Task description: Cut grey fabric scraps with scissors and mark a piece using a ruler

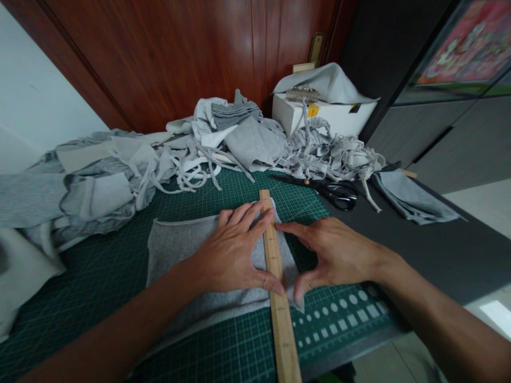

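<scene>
Left hand (pixel 231 250) is lying flat, fingers spread, pressing the grey fabric piece (pixel 175 247) and the left edge of the wooden ruler (pixel 275 276) onto the green cutting mat (pixel 99 276) near the person. Right hand (pixel 335 252) is resting open, gripping nothing, its fingertip and thumb touching the ruler's right edge. Likely fault: uneven pressure is letting the ruler pivot, or the soft knit creep and bunch beneath it. Scissors (pixel 327 190) are lying far right, beside heaped scraps (pixel 319 151).
</scene>
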`<control>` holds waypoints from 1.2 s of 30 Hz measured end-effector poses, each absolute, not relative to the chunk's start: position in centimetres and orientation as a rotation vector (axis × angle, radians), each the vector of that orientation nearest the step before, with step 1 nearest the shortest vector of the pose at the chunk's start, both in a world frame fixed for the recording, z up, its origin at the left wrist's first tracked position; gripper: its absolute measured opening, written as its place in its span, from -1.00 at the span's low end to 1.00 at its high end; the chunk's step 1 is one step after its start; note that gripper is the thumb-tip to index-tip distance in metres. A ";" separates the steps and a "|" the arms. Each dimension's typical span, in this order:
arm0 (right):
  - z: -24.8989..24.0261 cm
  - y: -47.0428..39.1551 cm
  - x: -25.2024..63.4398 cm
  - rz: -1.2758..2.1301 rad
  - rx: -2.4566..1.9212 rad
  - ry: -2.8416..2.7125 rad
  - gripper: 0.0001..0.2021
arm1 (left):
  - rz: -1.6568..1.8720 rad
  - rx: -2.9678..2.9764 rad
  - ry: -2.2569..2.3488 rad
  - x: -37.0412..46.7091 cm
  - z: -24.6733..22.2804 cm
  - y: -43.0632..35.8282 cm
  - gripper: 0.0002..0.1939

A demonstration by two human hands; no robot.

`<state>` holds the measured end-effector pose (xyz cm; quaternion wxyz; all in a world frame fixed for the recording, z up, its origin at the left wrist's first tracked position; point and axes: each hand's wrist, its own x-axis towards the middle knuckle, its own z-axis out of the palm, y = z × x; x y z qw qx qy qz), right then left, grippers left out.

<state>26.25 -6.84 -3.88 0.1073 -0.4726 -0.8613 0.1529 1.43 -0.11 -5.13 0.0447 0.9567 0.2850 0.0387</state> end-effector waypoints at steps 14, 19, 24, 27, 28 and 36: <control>-4.2 -6.8 25.7 0.374 -1.483 -2.512 0.06 | 0.209 2.904 0.863 1.4 -4.8 -0.3 0.28; -4.4 -6.8 25.8 0.351 -1.494 -2.507 0.09 | 0.286 2.925 0.857 1.3 -4.9 -0.2 0.26; -4.4 -6.9 25.8 0.341 -1.493 -2.505 0.11 | 0.322 2.901 0.842 1.3 -4.8 -0.2 0.21; -4.4 -6.8 25.7 0.340 -1.502 -2.516 0.10 | 0.320 2.900 0.849 1.3 -4.8 -0.2 0.22; -4.4 -6.8 25.7 0.340 -1.508 -2.515 0.11 | 0.322 2.899 0.853 1.3 -4.8 -0.2 0.22; -4.5 -6.6 26.1 0.479 -1.451 -2.434 0.09 | 0.356 2.875 0.844 1.2 -5.1 0.0 0.24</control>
